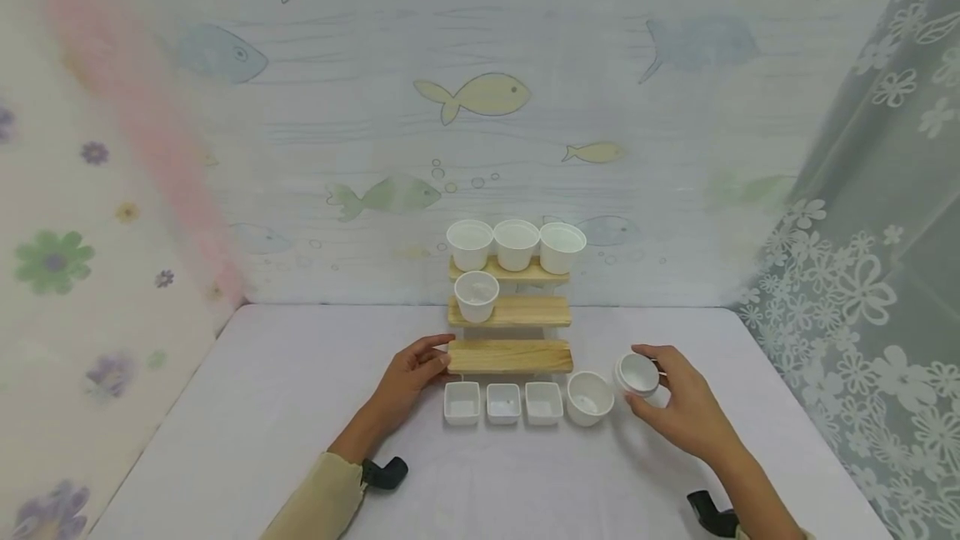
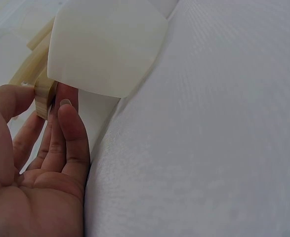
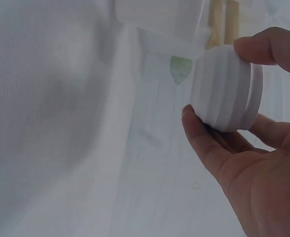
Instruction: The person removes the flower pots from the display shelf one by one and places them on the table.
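Note:
My left hand (image 1: 406, 380) pinches the left end of the lowest wooden step (image 1: 510, 357) of a three-step display stand. In the left wrist view the thumb and fingers (image 2: 74, 133) close on that plank end, beside a white square dish (image 2: 105, 47). To the right of the stand, my right hand (image 1: 684, 402) holds a small white cup (image 1: 638, 375) between thumb and fingers. Ribbed sides show on this cup (image 3: 224, 89) in the right wrist view, where it appears raised off the cloth. Just left of it stands a white round cup (image 1: 589, 398).
Three white cups (image 1: 516, 245) line the top step (image 1: 510, 271). One more cup (image 1: 477, 297) sits at the left of the middle step (image 1: 525, 311). Three square white dishes (image 1: 503, 404) stand in a row before the stand on the white tablecloth (image 1: 300, 373). A fish-print curtain (image 1: 480, 157) hangs behind.

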Demonstrator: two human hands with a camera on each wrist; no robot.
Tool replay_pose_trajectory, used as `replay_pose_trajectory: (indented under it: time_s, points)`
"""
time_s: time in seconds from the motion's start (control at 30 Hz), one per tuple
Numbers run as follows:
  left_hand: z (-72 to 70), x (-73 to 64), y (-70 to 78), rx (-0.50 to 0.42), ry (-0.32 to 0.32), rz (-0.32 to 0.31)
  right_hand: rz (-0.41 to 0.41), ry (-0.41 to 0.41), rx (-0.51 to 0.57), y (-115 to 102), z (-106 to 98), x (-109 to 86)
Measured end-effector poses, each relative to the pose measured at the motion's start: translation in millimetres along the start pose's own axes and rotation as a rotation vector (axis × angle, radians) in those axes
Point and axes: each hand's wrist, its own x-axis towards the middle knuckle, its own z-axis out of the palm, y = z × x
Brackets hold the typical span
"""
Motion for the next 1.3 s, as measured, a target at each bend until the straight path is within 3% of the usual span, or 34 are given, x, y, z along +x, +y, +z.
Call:
replay_pose_trajectory:
  time_s: [0.77, 1.3]
  points:
    - [1.0, 1.3, -0.9, -0.007, -0.017, 0.006, 0.027, -0.114, -0.004, 23, 4, -1.8]
    - [0.8, 0.1, 0.1, 0.003, -0.004, -0.006, 0.097, -0.216, -0.023, 22, 13, -2.6]
